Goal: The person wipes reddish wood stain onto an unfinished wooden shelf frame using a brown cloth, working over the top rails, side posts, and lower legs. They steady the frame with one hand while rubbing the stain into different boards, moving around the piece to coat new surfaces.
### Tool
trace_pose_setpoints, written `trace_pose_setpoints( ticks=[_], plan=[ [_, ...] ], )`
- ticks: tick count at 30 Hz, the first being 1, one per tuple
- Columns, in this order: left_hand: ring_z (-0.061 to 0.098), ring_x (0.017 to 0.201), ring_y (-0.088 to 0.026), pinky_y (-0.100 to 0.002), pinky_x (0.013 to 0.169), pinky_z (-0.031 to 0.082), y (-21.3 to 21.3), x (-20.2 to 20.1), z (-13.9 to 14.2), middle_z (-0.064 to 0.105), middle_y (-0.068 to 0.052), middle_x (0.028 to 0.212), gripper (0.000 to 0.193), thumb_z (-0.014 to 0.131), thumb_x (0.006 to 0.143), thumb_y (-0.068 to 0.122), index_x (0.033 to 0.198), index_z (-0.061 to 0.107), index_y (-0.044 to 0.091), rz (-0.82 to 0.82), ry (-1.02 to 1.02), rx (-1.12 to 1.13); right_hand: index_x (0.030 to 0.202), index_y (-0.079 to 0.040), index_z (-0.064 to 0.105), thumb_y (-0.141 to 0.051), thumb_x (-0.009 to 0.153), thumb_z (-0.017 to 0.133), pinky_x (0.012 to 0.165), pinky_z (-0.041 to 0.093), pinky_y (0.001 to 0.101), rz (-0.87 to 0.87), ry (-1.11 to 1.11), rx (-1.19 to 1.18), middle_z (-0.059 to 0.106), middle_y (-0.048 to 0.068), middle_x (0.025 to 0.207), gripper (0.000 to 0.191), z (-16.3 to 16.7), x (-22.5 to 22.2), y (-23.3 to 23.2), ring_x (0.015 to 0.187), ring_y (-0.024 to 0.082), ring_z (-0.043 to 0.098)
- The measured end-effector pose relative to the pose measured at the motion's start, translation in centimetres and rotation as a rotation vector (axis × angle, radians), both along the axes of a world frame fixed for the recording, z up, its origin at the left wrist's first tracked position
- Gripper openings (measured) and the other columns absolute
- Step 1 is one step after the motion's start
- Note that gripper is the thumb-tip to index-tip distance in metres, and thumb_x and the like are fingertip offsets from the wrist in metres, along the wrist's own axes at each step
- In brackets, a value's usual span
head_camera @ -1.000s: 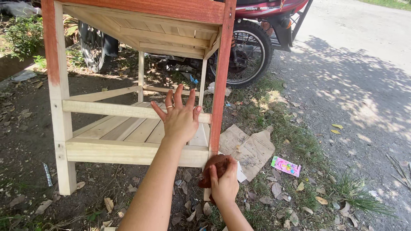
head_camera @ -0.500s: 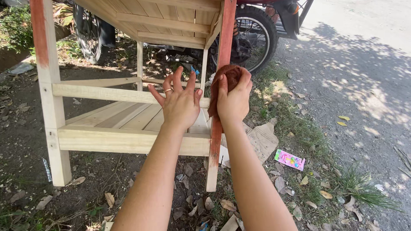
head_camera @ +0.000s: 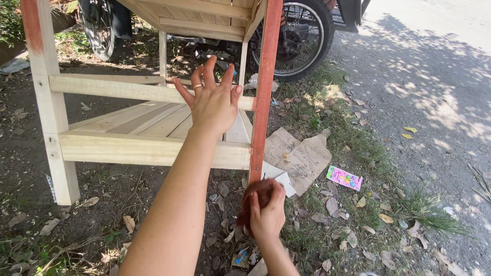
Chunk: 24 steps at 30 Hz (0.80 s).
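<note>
My left hand (head_camera: 210,99) rests with fingers spread against the upper pale rail (head_camera: 112,88) of a wooden frame, a ring on one finger. My right hand (head_camera: 267,214) is low, closed around a dark reddish-brown rag (head_camera: 255,197) that presses against the foot of the red-stained front leg (head_camera: 265,87). The other front leg (head_camera: 48,102) is bare pale wood with a reddish top. A slatted lower shelf (head_camera: 148,122) lies behind the lower rail (head_camera: 148,150).
A motorcycle wheel (head_camera: 302,38) stands just behind the frame, another wheel (head_camera: 97,25) at the back left. Torn cardboard (head_camera: 299,156) and a pink wrapper (head_camera: 344,178) lie on the dirt. Dry leaves and grass cover the ground; a sunlit road (head_camera: 440,76) runs right.
My right hand with the rag went up the red leg to its upper part, then slid back down to the foot. My left hand stayed on the rail.
</note>
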<state>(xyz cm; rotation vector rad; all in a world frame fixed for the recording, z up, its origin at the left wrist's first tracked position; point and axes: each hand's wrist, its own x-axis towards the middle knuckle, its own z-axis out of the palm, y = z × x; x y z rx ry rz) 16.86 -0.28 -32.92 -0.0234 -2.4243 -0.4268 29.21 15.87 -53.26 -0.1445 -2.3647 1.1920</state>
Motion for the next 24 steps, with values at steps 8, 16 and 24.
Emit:
trace_pose_setpoints(
  ticks=[8, 16, 24],
  plan=[
    [0.008, 0.154, -0.045, -0.081, 0.114, -0.003, 1.6, 7.7, -5.4, 0.015, -0.017, 0.164, 0.068, 0.055, 0.102, 0.040, 0.162, 0.032, 0.016, -0.044, 0.182, -0.009, 0.136, -0.019, 0.047, -0.042, 0.095, 0.068, 0.086, 0.052, 0.0535, -0.103, 0.226, 0.024, 0.055, 0.014, 0.133, 0.051, 16.1, -11.7, -2.4, 0.115, 0.041, 0.063],
    [0.003, 0.155, -0.038, -0.077, 0.113, -0.005, 2.0, 8.7, -9.8, 0.022, -0.012, 0.166, 0.057, 0.044, 0.104, 0.038, 0.155, 0.038, 0.014, 0.003, 0.001, 0.018, 0.140, -0.019, 0.044, -0.040, 0.096, 0.067, 0.085, 0.052, 0.0544, -0.119, 0.266, 0.010, 0.053, 0.016, 0.135, 0.054, 14.5, -9.5, -3.1, 0.117, 0.043, 0.061],
    [0.004, 0.156, -0.035, -0.075, 0.114, -0.009, 1.2, 9.3, -10.9, 0.030, -0.003, 0.163, 0.061, 0.051, 0.100, 0.037, 0.155, 0.038, 0.015, -0.092, -0.009, 0.030, 0.139, -0.007, 0.047, -0.026, 0.089, 0.071, 0.094, 0.049, 0.0485, -0.028, 0.196, 0.030, 0.056, 0.018, 0.133, 0.058, 1.3, -0.3, -1.5, 0.120, 0.040, 0.059]
  ],
)
